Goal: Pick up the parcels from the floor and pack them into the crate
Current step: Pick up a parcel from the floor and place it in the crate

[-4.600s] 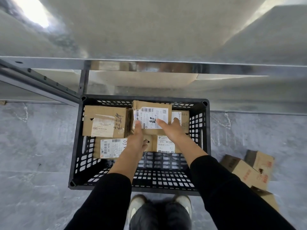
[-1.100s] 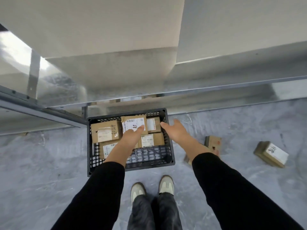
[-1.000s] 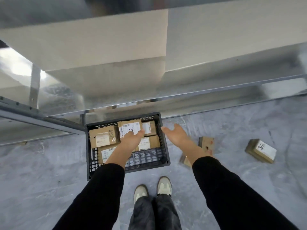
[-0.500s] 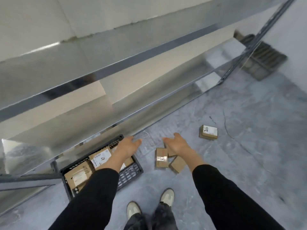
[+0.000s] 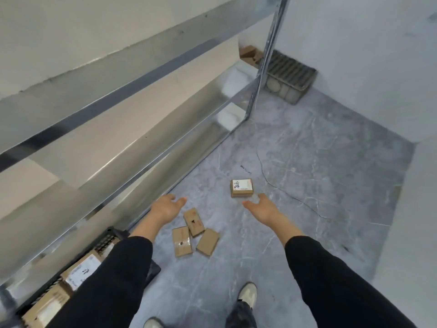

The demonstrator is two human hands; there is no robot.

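Both hands were empty, fingers spread. Partly filled, the crate (image 5: 104,242) sat far left; the left hand (image 5: 165,207) hovered over three clustered parcels (image 5: 194,233), the right hand (image 5: 262,209) beside a labelled parcel (image 5: 241,187), probably choosing the next pick.

Head-worn camera looks steeply down from standing height at the floor (image 5: 307,162).

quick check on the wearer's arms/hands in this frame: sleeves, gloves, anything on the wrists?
Both arms wear plain black long sleeves, left sleeve and right sleeve, each ending partway up the forearm. The left hand and right hand are bare: no gloves, and no watch, band or ring shows. No logos or markings show on the fabric.
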